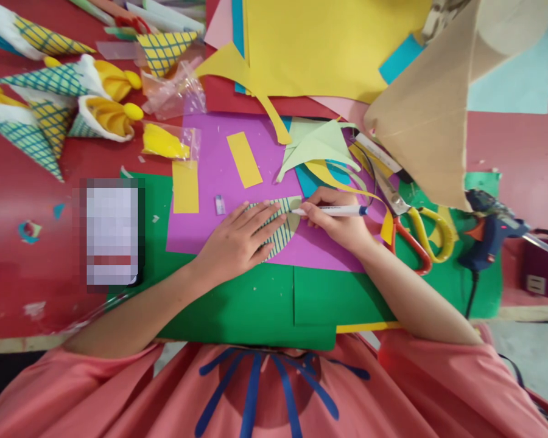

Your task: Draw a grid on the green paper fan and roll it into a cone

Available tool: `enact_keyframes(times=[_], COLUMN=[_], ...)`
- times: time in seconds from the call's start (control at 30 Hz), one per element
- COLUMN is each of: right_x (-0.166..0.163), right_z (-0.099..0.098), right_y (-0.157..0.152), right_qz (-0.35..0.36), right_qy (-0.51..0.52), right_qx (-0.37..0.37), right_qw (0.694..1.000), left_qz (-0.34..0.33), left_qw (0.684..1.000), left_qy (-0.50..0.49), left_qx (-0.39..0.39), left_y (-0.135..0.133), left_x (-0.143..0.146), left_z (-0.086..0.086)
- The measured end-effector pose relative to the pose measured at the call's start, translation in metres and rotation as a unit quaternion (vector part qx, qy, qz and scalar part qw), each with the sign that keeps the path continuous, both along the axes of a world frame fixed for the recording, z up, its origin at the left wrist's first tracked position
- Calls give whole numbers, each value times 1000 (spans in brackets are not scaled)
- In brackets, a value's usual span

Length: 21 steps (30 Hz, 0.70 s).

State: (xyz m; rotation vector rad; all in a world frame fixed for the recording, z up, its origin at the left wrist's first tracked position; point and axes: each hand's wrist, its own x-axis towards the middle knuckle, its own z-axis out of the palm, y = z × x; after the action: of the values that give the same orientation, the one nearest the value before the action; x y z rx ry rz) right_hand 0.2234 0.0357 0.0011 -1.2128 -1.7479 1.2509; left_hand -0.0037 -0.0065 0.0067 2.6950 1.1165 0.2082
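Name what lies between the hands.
Head view: a striped paper disc, pressed by the left hand, the pen in the right hand at its edge.

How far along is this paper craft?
Done: several checked paper cones lie filled at the upper left. In hand: the left hand presses a pale round paper piece flat while the right hand draws lines on it with a pen. Left, probably: stripes seem to run one way only, its edge near the pen is bare, and it is unrolled.

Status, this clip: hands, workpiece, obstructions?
Left hand flat on striped cutout. Right hand holds pen, tip at cutout's edge. Scissors close beside right hand.
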Motion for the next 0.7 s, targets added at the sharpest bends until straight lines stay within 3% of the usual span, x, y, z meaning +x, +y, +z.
enact_keyframes(times=[0.23,0.5,0.7], right_x=[1,1,1], right_z=[3,1,0], right_y=[1,-2,-2], right_qz=[17,-22,0], right_qy=[0,30,17], right_qx=[-19,-28,-24], right_qw=[1000,999,1000], left_qz=[-3,9,17], left_qw=[1000,1000,1000], left_qy=[-1,10,4], left_qx=[8,17,6], left_y=[0,-1,0], left_x=[0,-1,-1], left_z=[-1,-2,-2])
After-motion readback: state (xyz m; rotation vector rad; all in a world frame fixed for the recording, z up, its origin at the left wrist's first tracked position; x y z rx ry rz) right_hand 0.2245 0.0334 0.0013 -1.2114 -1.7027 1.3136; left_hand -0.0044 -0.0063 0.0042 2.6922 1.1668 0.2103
